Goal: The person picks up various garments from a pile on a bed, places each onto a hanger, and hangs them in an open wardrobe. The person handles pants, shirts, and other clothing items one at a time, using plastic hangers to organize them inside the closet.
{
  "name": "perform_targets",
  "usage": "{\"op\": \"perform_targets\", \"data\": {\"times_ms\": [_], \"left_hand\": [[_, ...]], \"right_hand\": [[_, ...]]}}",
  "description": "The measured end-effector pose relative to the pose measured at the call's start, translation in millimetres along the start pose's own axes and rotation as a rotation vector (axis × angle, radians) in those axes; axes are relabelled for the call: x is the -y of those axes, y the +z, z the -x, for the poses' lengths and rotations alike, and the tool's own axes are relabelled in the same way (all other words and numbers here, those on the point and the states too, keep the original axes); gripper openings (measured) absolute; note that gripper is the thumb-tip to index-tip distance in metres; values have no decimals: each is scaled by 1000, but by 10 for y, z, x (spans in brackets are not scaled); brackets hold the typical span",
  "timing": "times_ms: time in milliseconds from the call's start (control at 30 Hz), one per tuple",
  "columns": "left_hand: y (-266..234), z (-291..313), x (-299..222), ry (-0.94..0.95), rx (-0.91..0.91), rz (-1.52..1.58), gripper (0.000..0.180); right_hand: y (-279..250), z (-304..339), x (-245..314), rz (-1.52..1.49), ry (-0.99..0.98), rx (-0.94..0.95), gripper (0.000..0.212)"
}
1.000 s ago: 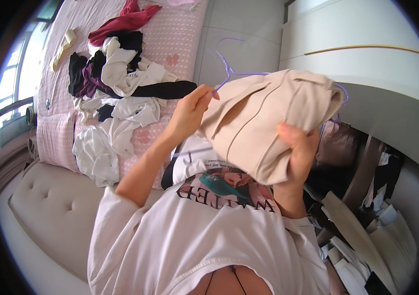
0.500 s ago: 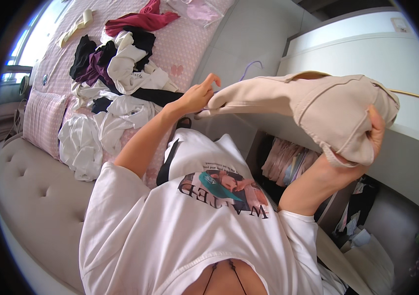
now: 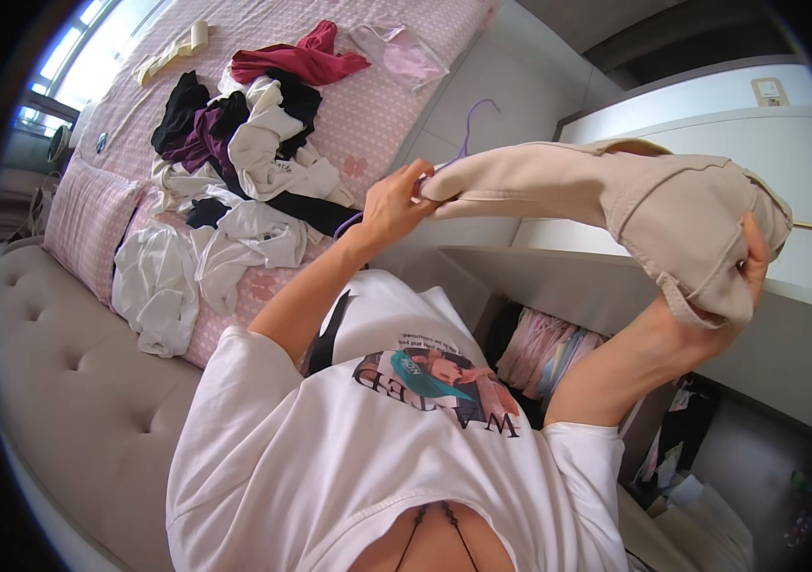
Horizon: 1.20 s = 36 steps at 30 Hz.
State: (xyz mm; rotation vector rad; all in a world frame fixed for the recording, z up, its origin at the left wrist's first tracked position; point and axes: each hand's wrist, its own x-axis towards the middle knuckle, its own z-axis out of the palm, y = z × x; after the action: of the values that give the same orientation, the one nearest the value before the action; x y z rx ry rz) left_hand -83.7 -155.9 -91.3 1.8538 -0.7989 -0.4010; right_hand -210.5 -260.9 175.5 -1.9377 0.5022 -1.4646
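A beige garment (image 3: pixel 530 181) with stitched seams stretches in the air between my hands; a strap-like loop hangs from its wide, bunched right end. My right hand (image 3: pixel 754 253) is closed on that end, its thumb lying over the cloth and the other fingers mostly hidden behind. At the narrow left end, my left hand (image 3: pixel 396 205) is closed round a thin purple hanger (image 3: pixel 468 133). The hanger's hook sticks up behind the cloth and one end shows below my wrist. Part of the hanger is hidden by the garment and my fingers.
To the left is a bed (image 3: pixel 396 95) with a pink patterned sheet, a pile of clothes (image 3: pixel 263 143) and a padded headboard (image 3: pixel 91 372). A white cabinet front (image 3: pixel 692 114) stands at the right. Below the garment, folded clothes (image 3: pixel 549 348) fill a dark compartment.
My left fingers, earlier partly raised, have closed at the garment's narrow end. More of the purple hanger now shows. The garment and my right hand have shifted slightly right in view.
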Motion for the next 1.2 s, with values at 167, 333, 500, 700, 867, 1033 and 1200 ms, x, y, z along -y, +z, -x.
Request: {"op": "perform_targets", "data": {"times_ms": [167,333,500,700,867,1033,1200], "left_hand": [[-169,-63,138,-193,74,282,37],[-220,-53,106,-116,144,293,47],[-130,141,66,-27,104,260,54],[103,-31,-61,-107,-49,392,31],[-38,-33,91,-66,85,341,40],[-134,60,178,2,357,517,61],[-200,190,117,-142,387,660,81]], "right_hand": [[-42,-159,-18,8,67,-142,22],[-24,-199,27,133,-51,-57,22],[69,-170,117,52,-5,-60,21],[87,-41,183,24,-27,-13,22],[32,-126,163,236,-125,22,21],[-43,-260,56,245,-354,148,31],[50,-645,-65,-133,226,-86,28]]}}
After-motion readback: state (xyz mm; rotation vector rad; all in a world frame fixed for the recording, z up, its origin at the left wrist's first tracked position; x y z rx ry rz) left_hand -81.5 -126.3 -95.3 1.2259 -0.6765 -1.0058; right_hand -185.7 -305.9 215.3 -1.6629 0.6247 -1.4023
